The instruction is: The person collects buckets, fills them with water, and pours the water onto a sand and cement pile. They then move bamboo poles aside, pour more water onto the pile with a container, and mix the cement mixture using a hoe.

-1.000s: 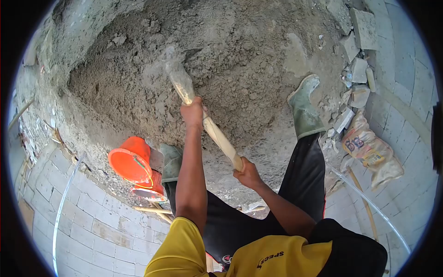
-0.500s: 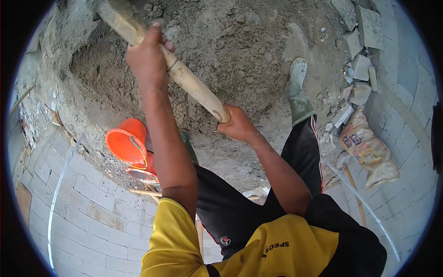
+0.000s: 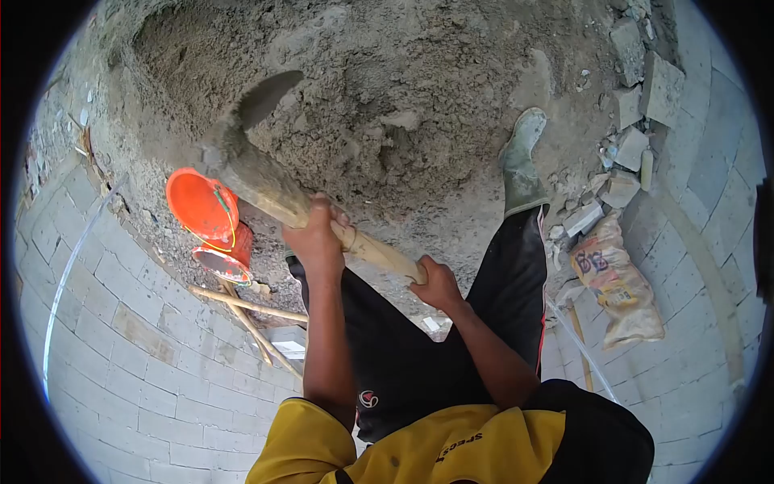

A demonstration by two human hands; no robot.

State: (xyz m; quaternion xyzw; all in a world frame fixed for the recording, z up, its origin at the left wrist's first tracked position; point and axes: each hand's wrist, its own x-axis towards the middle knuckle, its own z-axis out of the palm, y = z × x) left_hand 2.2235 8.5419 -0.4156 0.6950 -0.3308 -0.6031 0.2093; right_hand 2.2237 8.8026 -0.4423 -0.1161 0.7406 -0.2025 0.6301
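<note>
I hold a hoe (image 3: 270, 194) slantwise in front of my legs, over a heap of wet grey mortar (image 3: 395, 145). Its curved metal blade (image 3: 270, 98) points up and right at the left part of the heap; whether it touches the mix I cannot tell. My left hand (image 3: 317, 244) is wrapped round the middle of the wooden handle. Close to the handle's end, my right hand (image 3: 438, 286) is closed round it, nearer my right thigh.
Orange buckets (image 3: 201, 206) stand left of my legs, beside wooden poles (image 3: 250, 302). My green boot (image 3: 524, 161) is planted at the heap's right side. Broken blocks (image 3: 621, 189) and a printed sack (image 3: 619, 282) lie at the right, on grey paving (image 3: 153, 379).
Both hands have drawn the hoe down toward my body, and its blade has come into view. The scene has shifted slightly with my head.
</note>
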